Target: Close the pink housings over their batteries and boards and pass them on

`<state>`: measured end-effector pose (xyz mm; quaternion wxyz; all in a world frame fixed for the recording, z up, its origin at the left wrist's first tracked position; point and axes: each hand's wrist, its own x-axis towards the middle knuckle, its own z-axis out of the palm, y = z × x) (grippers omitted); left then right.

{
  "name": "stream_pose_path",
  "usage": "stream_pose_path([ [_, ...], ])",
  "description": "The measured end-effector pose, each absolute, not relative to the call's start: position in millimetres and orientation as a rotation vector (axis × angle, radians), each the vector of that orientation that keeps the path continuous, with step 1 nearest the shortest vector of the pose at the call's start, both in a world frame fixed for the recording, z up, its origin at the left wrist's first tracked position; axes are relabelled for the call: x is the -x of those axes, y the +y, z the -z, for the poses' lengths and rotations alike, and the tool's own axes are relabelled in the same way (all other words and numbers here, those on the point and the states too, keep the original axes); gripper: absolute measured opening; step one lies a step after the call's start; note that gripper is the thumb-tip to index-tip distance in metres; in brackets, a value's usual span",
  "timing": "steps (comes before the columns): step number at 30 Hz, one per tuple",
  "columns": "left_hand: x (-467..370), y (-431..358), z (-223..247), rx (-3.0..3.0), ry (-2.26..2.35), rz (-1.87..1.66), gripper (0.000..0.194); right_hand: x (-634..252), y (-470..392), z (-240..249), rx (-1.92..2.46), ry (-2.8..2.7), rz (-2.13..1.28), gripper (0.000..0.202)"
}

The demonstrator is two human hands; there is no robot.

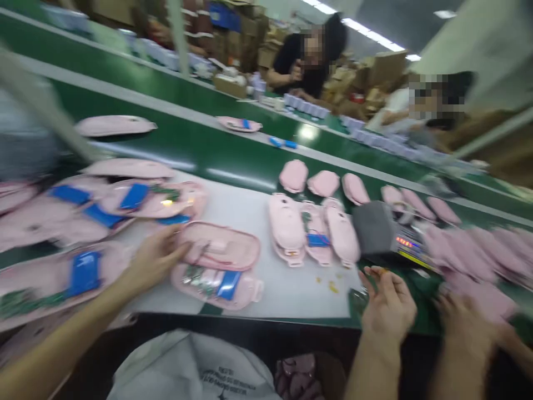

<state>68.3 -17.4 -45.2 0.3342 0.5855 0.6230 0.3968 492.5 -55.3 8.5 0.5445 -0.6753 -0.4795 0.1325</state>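
My left hand (156,258) pinches the left end of a pink plastic shell half (225,244), whose hollow inside with thin wires faces me. Just below it, overlapped by it, lies a matching pink shell (245,291) with a blue-wrapped battery (229,285) and a circuit board (199,279). Raised over the table edge at the right, my right hand (389,303) has thumb and fingers pinched together at a small orange piece (380,270), too blurred to tell more. Several small yellow bits (333,286) lie on the white mat (291,294) nearby.
Open pink shells with blue batteries (85,272) crowd the left. Closed shells (287,222) stand in rows beside a grey box with a lit display (389,236). A co-worker's hands (466,316) are close at my right. Beyond runs a green conveyor belt (187,144); people sit across.
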Motion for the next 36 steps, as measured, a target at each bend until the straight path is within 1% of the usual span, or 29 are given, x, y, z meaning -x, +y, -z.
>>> stream_pose_path([
  [2, -71.6, -17.3, 43.2, -1.463, 1.457, -1.052, 0.041, -418.9, -36.2, -8.2, 1.374, -1.392, -0.452, 0.025],
  [5, -72.6, -16.8, 45.2, -1.356, 1.319, -1.099, 0.041, -318.2, -7.7, -15.4, 1.06, -1.993, -0.634, 0.013],
  [7, -72.3, -20.4, 47.4, -1.322, 1.268, -1.141, 0.038, -274.1, 9.3, -14.4, 1.001, -2.237, -0.645, 0.013],
  [9, -71.6, -25.0, 49.2, -1.327, 1.241, -1.178, 0.033, -252.0, 21.2, -8.9, 1.023, -2.364, -0.61, 0.014],
  [13, -69.1, -28.0, 52.4, -1.349, 1.236, -1.204, 0.025, -244.0, 26.6, -3.0, 1.071, -2.487, -0.494, 0.016],
  [16, -67.8, -27.0, 55.2, -1.337, 1.177, -1.214, 0.026, -241.0, 22.3, -3.6, 1.064, -2.564, -0.434, 0.018],
  [21, -66.5, -27.7, 58.3, -1.368, 1.178, -1.208, 0.026, -233.9, 17.6, 3.3, 1.112, -2.53, -0.073, 0.015],
  [25, -64.4, -28.5, 55.6, -1.433, 1.192, -1.162, 0.028, -232.5, 18.6, 5.9, 1.146, -2.467, 0.002, 0.015],
  [28, -63.9, -29.2, 53.3, -1.439, 1.176, -1.165, 0.028, -234.1, 21.1, -2.9, 1.148, -2.521, -0.032, 0.018],
  [33, -65.6, -31.2, 54.4, -1.407, 1.193, -1.188, 0.023, -245.0, 24.0, -25.8, 1.078, -2.589, -0.389, 0.024],
  [36, -67.4, -31.1, 55.4, -1.403, 1.172, -1.197, 0.023, -246.3, 23.2, -25.0, 1.057, -2.637, -0.407, 0.025],
])
